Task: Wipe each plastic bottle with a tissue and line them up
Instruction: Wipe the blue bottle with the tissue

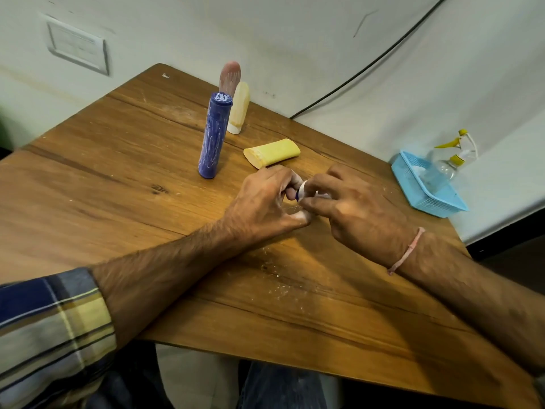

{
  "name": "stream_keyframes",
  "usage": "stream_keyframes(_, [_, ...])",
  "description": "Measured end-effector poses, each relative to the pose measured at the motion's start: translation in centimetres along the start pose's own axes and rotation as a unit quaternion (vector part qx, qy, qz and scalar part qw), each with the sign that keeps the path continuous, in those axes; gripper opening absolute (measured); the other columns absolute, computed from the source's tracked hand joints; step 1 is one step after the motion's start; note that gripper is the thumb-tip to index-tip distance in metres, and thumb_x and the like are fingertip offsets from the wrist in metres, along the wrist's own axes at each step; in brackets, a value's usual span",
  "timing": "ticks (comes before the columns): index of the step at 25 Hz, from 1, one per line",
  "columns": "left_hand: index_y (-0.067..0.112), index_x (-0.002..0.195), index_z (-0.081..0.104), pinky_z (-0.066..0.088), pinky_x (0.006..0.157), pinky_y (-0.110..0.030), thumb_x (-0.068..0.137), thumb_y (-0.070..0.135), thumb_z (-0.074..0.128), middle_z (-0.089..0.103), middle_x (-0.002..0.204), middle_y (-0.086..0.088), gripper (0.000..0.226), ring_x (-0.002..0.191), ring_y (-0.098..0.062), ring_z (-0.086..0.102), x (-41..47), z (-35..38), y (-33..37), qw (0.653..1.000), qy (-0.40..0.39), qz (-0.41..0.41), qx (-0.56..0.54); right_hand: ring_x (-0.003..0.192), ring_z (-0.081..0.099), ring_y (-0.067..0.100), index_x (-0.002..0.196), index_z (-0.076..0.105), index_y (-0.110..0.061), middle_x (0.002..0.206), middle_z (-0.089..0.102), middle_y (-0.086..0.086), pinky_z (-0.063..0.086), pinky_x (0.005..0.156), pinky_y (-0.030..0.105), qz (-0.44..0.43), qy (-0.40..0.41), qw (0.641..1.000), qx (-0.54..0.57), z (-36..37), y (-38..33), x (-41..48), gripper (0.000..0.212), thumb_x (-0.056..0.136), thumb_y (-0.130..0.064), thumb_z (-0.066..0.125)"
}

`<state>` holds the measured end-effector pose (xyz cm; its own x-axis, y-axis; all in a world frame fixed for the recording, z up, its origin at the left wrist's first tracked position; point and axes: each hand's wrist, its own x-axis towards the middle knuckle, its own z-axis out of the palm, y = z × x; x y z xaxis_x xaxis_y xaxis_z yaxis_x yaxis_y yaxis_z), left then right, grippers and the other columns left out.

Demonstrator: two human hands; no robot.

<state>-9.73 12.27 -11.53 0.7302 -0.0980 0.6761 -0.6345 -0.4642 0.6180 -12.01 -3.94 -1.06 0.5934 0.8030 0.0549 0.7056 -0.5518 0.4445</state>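
Pinching a small white and blue thing (303, 190), maybe a bottle, the left hand (265, 202) and right hand (354, 208) meet over the tabletop (88, 187), while the blue bottle (213, 134), cream bottle (239, 109) and pink bottle (230, 75) stand in line and the yellow bottle (272, 152) lies down, likely not done.

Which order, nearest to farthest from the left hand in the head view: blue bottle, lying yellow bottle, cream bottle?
1. Lying yellow bottle, just beyond the left hand.
2. Blue bottle, upright, to its left.
3. Cream bottle, upright, by the wall.
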Motion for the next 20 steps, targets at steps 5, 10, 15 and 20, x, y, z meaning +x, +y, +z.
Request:
stream_keyframes(5, [0.017, 0.099, 0.065, 0.059, 0.069, -0.028, 0.075, 0.032, 0.084, 0.065, 0.09, 0.005, 0.033, 0.079, -0.008, 0.062, 0.0, 0.1, -0.1, 0.998, -0.007, -0.065, -0.011, 0.098, 0.058, 0.028, 0.106, 0.074, -0.012, 0.108, 0.064, 0.011, 0.05, 0.073, 0.032, 0.055, -0.013, 0.998, 0.029, 0.4, 2.1, -1.6, 0.025, 0.082, -0.007, 0.068])
stream_keyframes(10, [0.022, 0.098, 0.063, 0.057, 0.067, -0.022, 0.074, 0.036, 0.081, 0.064, 0.09, 0.009, 0.033, 0.077, -0.006, 0.062, -0.1, 0.0, -0.5, 0.994, -0.029, -0.105, -0.019, 0.1, 0.063, 0.025, 0.103, 0.076, -0.015, 0.104, 0.068, 0.007, 0.054, 0.081, 0.039, 0.165, 0.079, 0.974, 0.135, 2.8, 3.3, -4.0, 0.03, 0.08, 0.004, 0.069])
stream_keyframes(15, [0.025, 0.097, 0.063, 0.047, 0.059, -0.014, 0.076, 0.039, 0.082, 0.063, 0.084, 0.011, 0.032, 0.069, -0.003, 0.059, 0.0, 0.3, -0.5, 0.987, -0.079, -0.143, 0.003, 0.088, 0.062, -0.009, 0.105, 0.076, -0.021, 0.098, 0.073, -0.01, 0.048, 0.08, 0.009, 0.34, 0.203, 0.875, 0.278, 5.6, 2.4, -4.9, 0.026, 0.084, -0.006, 0.072])
stream_keyframes(20, [0.022, 0.099, 0.065, 0.05, 0.057, -0.009, 0.076, 0.036, 0.085, 0.066, 0.082, 0.01, 0.033, 0.067, -0.001, 0.063, 0.1, 0.4, -0.4, 0.982, -0.107, -0.155, 0.0, 0.099, 0.065, 0.009, 0.107, 0.074, -0.014, 0.104, 0.072, -0.002, 0.053, 0.089, 0.019, 0.359, 0.263, 0.839, 0.312, 7.2, -0.8, -1.3, 0.025, 0.086, -0.001, 0.068])
